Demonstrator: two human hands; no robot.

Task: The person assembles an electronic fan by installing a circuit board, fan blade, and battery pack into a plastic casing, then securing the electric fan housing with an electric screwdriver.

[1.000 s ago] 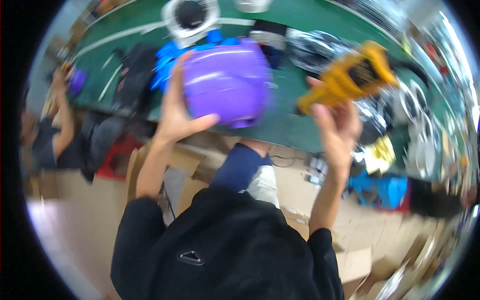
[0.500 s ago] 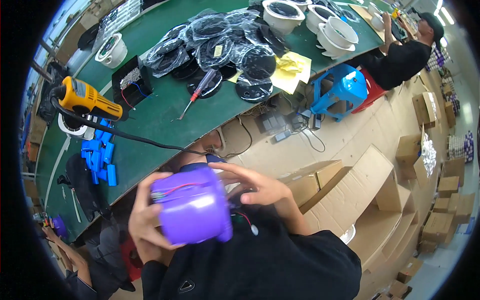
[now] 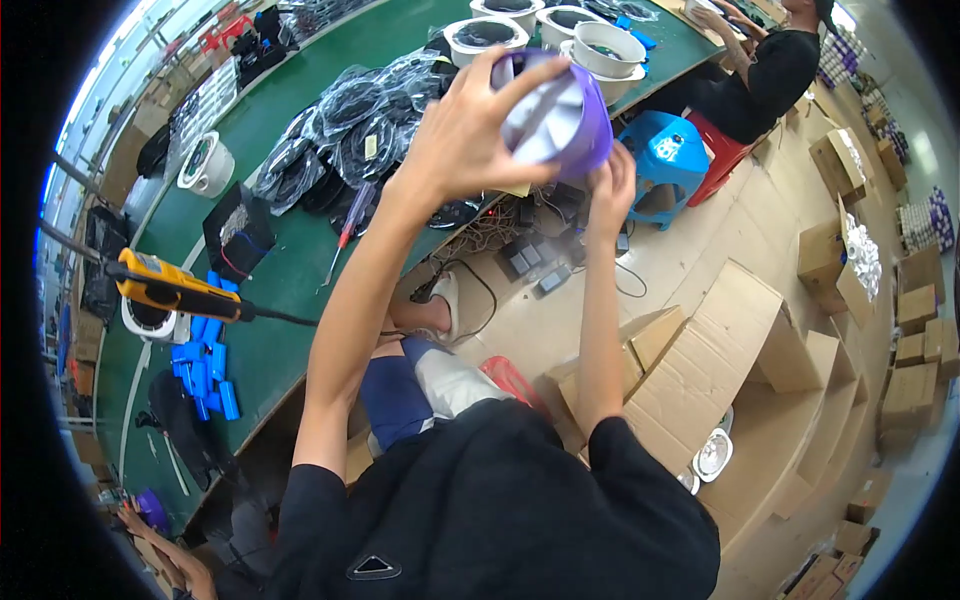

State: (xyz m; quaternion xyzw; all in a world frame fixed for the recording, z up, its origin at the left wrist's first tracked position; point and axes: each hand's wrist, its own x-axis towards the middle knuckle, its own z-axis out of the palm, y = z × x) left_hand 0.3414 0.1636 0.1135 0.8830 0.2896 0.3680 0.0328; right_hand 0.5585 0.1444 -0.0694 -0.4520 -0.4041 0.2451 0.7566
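orange tool (image 3: 165,288), blue stool (image 3: 668,160), cardboard boxes (image 3: 735,350)

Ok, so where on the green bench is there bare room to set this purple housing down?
Bare green bench lies between the red screwdriver, the orange power tool and the blue parts. It is crowded further along: bagged black cables and white round housings. Both the left hand and the right hand hold the purple housing.
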